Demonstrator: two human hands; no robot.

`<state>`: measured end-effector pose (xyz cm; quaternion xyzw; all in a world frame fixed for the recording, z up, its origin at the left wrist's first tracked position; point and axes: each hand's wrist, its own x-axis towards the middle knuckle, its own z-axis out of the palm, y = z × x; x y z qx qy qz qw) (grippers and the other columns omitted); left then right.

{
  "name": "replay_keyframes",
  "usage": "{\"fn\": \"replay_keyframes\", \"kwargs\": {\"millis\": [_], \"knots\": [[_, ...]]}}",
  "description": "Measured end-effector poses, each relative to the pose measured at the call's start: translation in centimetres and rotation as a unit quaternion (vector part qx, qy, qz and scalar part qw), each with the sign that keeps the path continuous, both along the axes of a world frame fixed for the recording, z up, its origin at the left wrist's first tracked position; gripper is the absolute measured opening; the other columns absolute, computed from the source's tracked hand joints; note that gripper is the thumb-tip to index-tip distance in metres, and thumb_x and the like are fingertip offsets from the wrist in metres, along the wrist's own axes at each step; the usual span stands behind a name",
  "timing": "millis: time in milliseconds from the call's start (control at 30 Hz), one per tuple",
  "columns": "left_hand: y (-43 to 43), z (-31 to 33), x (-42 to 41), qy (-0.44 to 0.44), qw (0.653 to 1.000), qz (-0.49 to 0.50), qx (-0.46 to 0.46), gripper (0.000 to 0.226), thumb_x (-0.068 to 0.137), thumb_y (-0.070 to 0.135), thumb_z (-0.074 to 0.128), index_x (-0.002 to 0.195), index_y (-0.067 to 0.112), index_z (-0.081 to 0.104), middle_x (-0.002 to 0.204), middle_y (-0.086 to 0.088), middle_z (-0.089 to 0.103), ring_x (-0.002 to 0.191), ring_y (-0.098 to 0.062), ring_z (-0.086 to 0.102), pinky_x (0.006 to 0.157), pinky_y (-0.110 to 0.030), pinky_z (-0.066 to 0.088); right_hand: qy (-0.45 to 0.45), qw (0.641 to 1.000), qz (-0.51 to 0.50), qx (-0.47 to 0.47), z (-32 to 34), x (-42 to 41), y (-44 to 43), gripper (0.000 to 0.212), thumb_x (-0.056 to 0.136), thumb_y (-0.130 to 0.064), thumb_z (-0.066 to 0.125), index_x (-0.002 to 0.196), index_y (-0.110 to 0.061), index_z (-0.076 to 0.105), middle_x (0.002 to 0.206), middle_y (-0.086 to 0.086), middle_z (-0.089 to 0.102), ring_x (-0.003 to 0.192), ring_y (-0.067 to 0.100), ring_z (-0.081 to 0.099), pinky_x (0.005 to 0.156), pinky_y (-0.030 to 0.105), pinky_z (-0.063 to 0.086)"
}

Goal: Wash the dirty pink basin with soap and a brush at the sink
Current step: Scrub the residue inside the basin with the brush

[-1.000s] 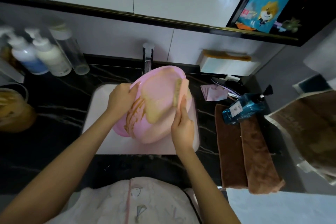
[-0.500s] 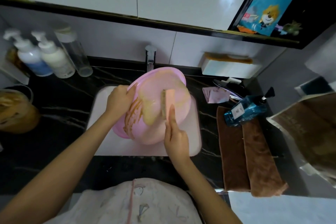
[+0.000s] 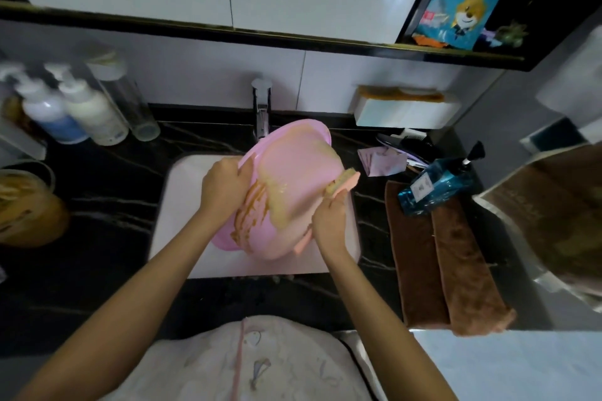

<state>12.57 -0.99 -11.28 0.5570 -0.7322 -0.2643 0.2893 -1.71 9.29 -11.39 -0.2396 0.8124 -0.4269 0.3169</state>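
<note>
Pink basin (image 3: 299, 179) tilted over sink (image 3: 182, 212); left hand (image 3: 223, 187) grips its left rim, right hand (image 3: 329, 221) holds brush (image 3: 345, 181) at right edge (bristles soiled).

Black counter (image 3: 107, 212): pump bottles (image 3: 81, 111) left, brown towels (image 3: 439, 254) right, sink (image 3: 176, 225) between.

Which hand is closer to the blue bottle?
Right. The right hand, holding the brush, is left of the blue bottle; the left hand grips the basin farther away.
</note>
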Motion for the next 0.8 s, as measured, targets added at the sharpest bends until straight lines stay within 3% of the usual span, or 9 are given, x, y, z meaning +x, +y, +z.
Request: {"fn": "replay_keyframes", "kwargs": {"millis": [100, 167, 300, 367, 467, 600, 667, 733, 800], "knots": [[-0.2, 0.1, 0.1, -0.002, 0.999, 0.031, 0.018, 0.047, 0.098, 0.033, 0.04, 0.056, 0.011, 0.042, 0.059, -0.008, 0.05, 0.061, -0.029, 0.047, 0.056, -0.032, 0.029, -0.037, 0.997, 0.069, -0.027, 0.4, 4.6, 3.3, 0.055, 0.102, -0.016, 0.028, 0.152, -0.015, 0.005, 0.105, 0.015, 0.057, 0.085, 0.016, 0.053, 0.078, 0.033, 0.044], [-0.5, 0.0, 0.2, 0.021, 0.997, 0.058, 0.045, 0.049, 0.098, 0.034, 0.039, 0.055, 0.01, 0.041, 0.055, -0.006, 0.046, 0.058, -0.026, 0.044, 0.052, -0.032, 0.027, -0.031, 0.993, 0.111, -0.033, 0.7, 5.7, 3.7, 0.057, 0.102, -0.017, 0.027, 0.151, -0.02, -0.002, 0.089, 0.013, 0.057, 0.078, 0.02, 0.053, 0.076, 0.041, 0.047], [-0.1, 0.1, -0.3, 0.027, 0.996, 0.06, 0.057, 0.05, 0.098, 0.032, 0.039, 0.052, 0.014, 0.034, 0.052, -0.002, 0.041, 0.052, -0.02, 0.038, 0.049, -0.031, 0.024, -0.004, 1.0, 0.023, 0.019, 0.1, 1.6, 0.2, 0.058, 0.102, -0.014, 0.027, 0.151, -0.012, -0.005, 0.083, 0.006, 0.051, 0.073, 0.019, 0.048, 0.061, 0.029, 0.034], [-0.3, 0.1, 0.0, 0.024, 0.996, 0.068, 0.059, 0.05, 0.097, 0.032, 0.039, 0.052, 0.013, 0.035, 0.052, -0.003, 0.041, 0.052, -0.019, 0.039, 0.049, -0.031, 0.024, 0.016, 0.996, 0.081, 0.014, 0.9, 3.4, 1.8, 0.06, 0.102, -0.016, 0.027, 0.15, -0.018, -0.009, 0.076, 0.0, 0.051, 0.068, 0.016, 0.05, 0.063, 0.03, 0.04], [-1.2, 0.2, 0.6, 0.027, 0.994, 0.084, 0.064, 0.051, 0.097, 0.033, 0.04, 0.051, 0.013, 0.035, 0.052, -0.003, 0.041, 0.051, -0.019, 0.039, 0.048, -0.031, 0.024, 0.004, 0.984, 0.177, -0.034, 1.9, 6.6, 4.3, 0.061, 0.102, -0.02, 0.028, 0.148, -0.027, -0.012, 0.093, 0.004, 0.057, 0.084, 0.02, 0.057, 0.081, 0.033, 0.047], [-0.8, 0.3, 0.3, 0.034, 0.995, 0.065, 0.066, 0.05, 0.098, 0.033, 0.039, 0.052, 0.013, 0.032, 0.051, -0.002, 0.039, 0.049, -0.016, 0.036, 0.047, -0.03, 0.024, -0.061, 0.998, -0.005, -0.004, 0.0, 1.1, -0.4, 0.051, 0.098, -0.013, 0.037, 0.146, -0.013, 0.021, 0.129, 0.008, 0.052, 0.102, 0.024, 0.056, 0.084, 0.032, 0.042], [-0.5, 0.0, 0.2, 0.025, 0.995, 0.069, 0.065, 0.05, 0.097, 0.033, 0.039, 0.052, 0.013, 0.033, 0.052, -0.003, 0.04, 0.049, -0.015, 0.037, 0.048, -0.03, 0.024, -0.047, 0.998, 0.03, 0.043, 0.3, 2.2, 0.5, 0.054, 0.099, -0.014, 0.034, 0.149, -0.014, 0.012, 0.109, 0.016, 0.059, 0.09, 0.028, 0.058, 0.074, 0.032, 0.044], [-0.7, 0.0, 0.3, 0.026, 0.995, 0.071, 0.065, 0.05, 0.097, 0.033, 0.039, 0.052, 0.013, 0.035, 0.052, -0.003, 0.041, 0.049, -0.015, 0.038, 0.047, -0.029, 0.024, -0.025, 0.993, 0.116, 0.021, 1.2, 5.6, 2.7, 0.062, 0.102, -0.018, 0.029, 0.149, -0.022, -0.01, 0.081, 0.005, 0.056, 0.071, 0.019, 0.056, 0.066, 0.033, 0.046], [-1.0, 0.1, 0.5, 0.025, 0.995, 0.074, 0.064, 0.05, 0.098, 0.032, 0.039, 0.052, 0.012, 0.035, 0.052, -0.003, 0.041, 0.049, -0.014, 0.038, 0.047, -0.028, 0.024, 0.001, 0.986, 0.162, 0.031, 0.7, 6.2, 3.3, 0.065, 0.102, -0.019, 0.028, 0.147, -0.026, -0.018, 0.071, -0.004, 0.049, 0.064, 0.015, 0.054, 0.064, 0.03, 0.048]]}}
